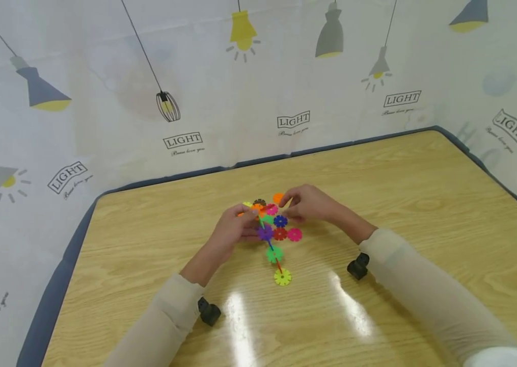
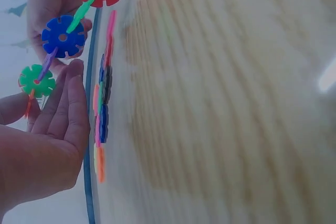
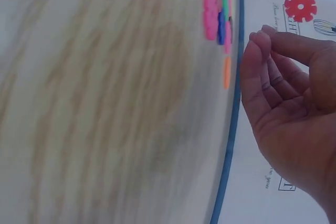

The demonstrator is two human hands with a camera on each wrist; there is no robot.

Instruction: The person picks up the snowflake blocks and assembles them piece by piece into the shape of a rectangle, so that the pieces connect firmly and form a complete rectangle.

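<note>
My left hand [image 1: 230,229] pinches the upper end of a chain of plastic snowflake discs [image 1: 274,254], slotted together in orange, green, purple, blue, red and yellow. The chain slants toward me, ending in a yellow disc [image 1: 282,277]. In the left wrist view, a green disc [image 2: 37,81] is by the thumb and fingers, with a blue disc [image 2: 63,36] further along. My right hand [image 1: 310,204] hovers right of the chain, fingers bent, thumb tip near the index fingertip. Nothing shows between them. A red disc [image 3: 301,7] appears just beyond those fingertips in the right wrist view.
Loose discs lie flat around the hands, among them an orange disc [image 1: 278,198], a blue disc [image 1: 280,221], a dark red disc [image 1: 279,234] and a pink disc [image 1: 294,234]. The wooden table [image 1: 148,244] meets a lamp-printed cloth [image 1: 240,102] at its far edge.
</note>
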